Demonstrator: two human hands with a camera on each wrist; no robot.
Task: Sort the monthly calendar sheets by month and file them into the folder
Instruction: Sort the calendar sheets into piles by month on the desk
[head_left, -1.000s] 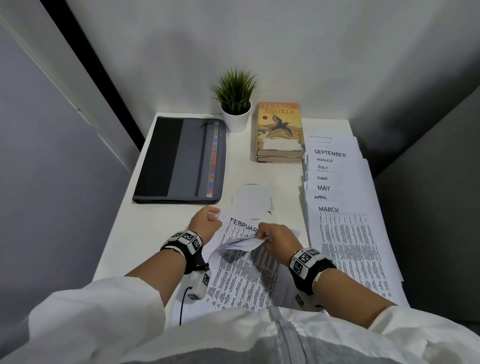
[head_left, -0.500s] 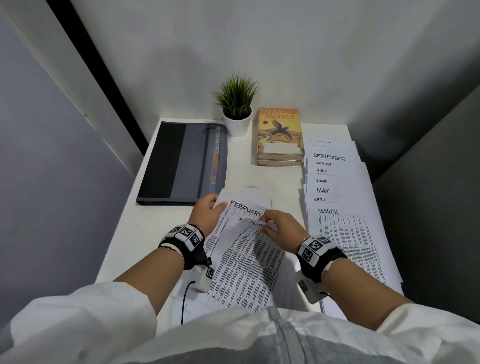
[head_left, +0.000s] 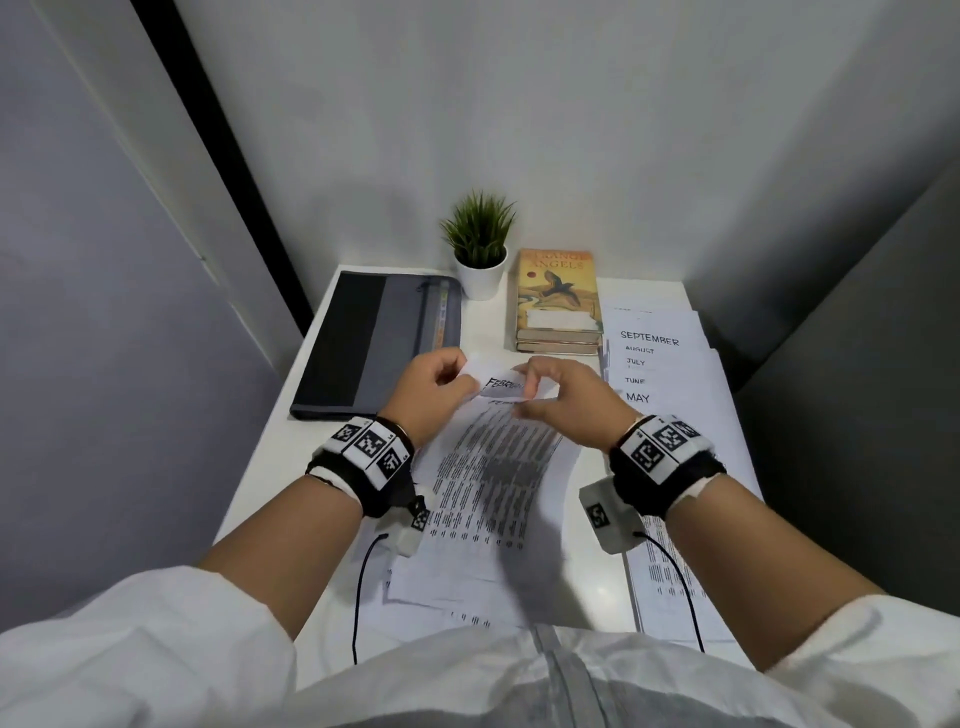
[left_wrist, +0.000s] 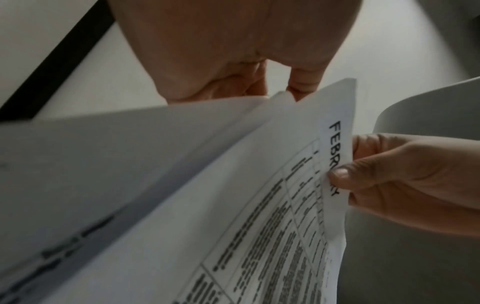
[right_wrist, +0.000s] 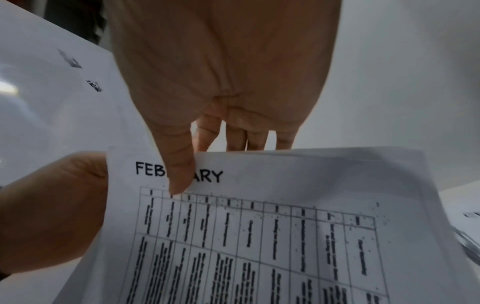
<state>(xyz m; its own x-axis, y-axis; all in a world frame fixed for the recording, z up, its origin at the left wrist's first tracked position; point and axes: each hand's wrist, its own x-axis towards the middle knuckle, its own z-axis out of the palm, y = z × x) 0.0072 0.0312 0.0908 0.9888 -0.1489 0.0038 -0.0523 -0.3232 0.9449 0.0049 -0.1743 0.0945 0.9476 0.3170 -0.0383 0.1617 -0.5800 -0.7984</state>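
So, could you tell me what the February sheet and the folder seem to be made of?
February sheet: thin matte white paper; it curls and creases where the left hand and right hand pinch it. Folder: probably woven fabric, matte black and grey panels with a zip.

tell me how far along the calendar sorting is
Sorted so far: a fanned stack on the right shows May up to September. In hand: left hand and right hand pinch the February sheets. Left: the folder lies closed, nothing visibly filed.
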